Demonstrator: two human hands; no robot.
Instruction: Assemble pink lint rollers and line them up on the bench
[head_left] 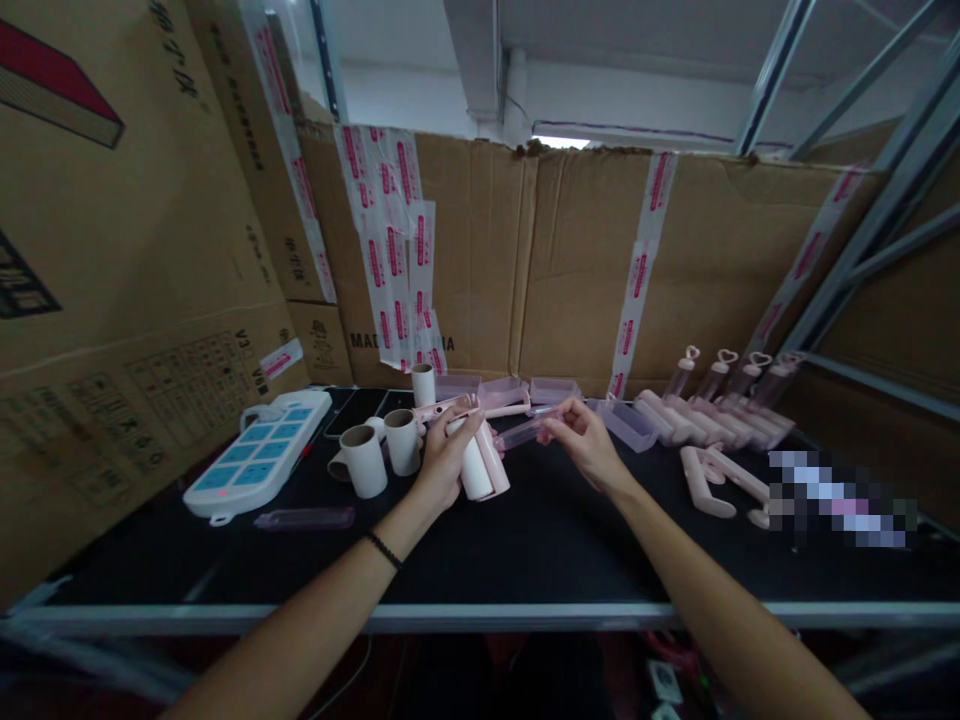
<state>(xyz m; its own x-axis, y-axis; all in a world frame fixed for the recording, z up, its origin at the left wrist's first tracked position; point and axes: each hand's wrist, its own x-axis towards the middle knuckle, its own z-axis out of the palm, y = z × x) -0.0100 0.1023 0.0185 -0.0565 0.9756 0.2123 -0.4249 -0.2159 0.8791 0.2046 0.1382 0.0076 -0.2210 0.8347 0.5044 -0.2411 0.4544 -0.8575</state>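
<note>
My left hand [444,462] is closed around a white lint roller [474,472] with a pink curved cover [495,468] along its side. The roller is tilted, its lower end toward me. To its right, my right hand [585,440] pinches the end of a clear pinkish plastic piece [519,432]. That piece reaches toward the roller; whether the two are joined I cannot tell. Behind my left hand, pink parts with a handle [506,410] are partly hidden. White adhesive rolls [365,465] with cardboard cores stand beside my left hand.
At left lie a white power strip [259,455] and a clear purple piece [306,518]. Clear trays [628,425] line the back. On the right are several pink rollers with heart-shaped loops [727,357] and loose pink handles [705,485]. Cardboard walls [570,270] enclose the black table [525,565].
</note>
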